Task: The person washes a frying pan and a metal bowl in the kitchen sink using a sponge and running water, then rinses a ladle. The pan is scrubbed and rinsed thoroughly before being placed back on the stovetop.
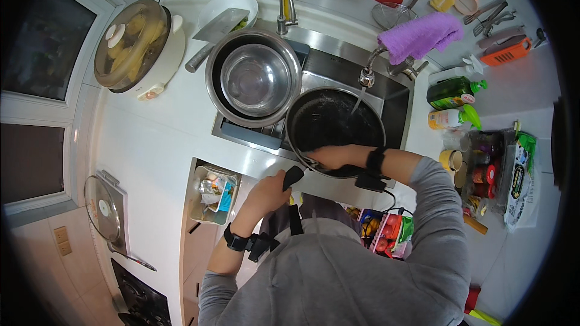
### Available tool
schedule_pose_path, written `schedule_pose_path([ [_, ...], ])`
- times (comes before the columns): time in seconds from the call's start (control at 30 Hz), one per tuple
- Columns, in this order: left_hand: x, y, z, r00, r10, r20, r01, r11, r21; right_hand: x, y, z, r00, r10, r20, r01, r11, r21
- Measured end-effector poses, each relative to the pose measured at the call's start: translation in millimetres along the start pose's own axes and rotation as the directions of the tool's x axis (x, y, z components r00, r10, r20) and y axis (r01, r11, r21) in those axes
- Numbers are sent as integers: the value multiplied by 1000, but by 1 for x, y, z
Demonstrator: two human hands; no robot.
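Observation:
A dark frying pan (326, 117) sits tilted over the sink (394, 99). Water runs into it from the flexible faucet spout (366, 77). My left hand (271, 194) grips the pan's black handle (293, 177) at the counter's front edge. Inside the near rim is my right hand (334, 156), fingers bent down against the pan wall near the handle joint. Whether those fingers hold a small scrubber or cloth is hidden. Left of the pan, a metal bowl (256, 79) rests inside a larger steel pot (213, 86).
A cleaver (222, 27) lies across a white bowl (213, 4) behind the pot. An electric pot with a lid (136, 50) stands on the left counter. A purple towel (419, 36) hangs over the faucet pipe. Soap bottles (448, 93) line the right side. Below the counter edge is a waste bin (199, 210).

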State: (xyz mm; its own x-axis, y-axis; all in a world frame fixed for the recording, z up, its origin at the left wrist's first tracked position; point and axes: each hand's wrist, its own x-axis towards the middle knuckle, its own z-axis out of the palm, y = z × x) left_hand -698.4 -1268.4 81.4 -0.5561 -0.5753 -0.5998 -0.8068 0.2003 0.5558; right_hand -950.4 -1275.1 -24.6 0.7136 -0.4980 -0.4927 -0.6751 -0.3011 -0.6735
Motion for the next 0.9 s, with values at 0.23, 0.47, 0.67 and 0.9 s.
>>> schedule_pose_path([
  [0.23,-9,1,5,1000,0,-8,-1,1000,-19,-95,99,26,877,480,-27,-478,862,-171],
  [0.47,-8,-4,16,999,-25,-27,23,997,-74,-41,131,-20,565,713,-416,-816,559,-150],
  [0.67,-10,-2,16,999,-21,-44,17,997,-79,32,124,-47,429,660,-617,-738,649,182],
  [0.9,-12,7,12,997,2,-81,-2,1000,-8,90,49,-37,712,350,-609,-429,903,17],
])
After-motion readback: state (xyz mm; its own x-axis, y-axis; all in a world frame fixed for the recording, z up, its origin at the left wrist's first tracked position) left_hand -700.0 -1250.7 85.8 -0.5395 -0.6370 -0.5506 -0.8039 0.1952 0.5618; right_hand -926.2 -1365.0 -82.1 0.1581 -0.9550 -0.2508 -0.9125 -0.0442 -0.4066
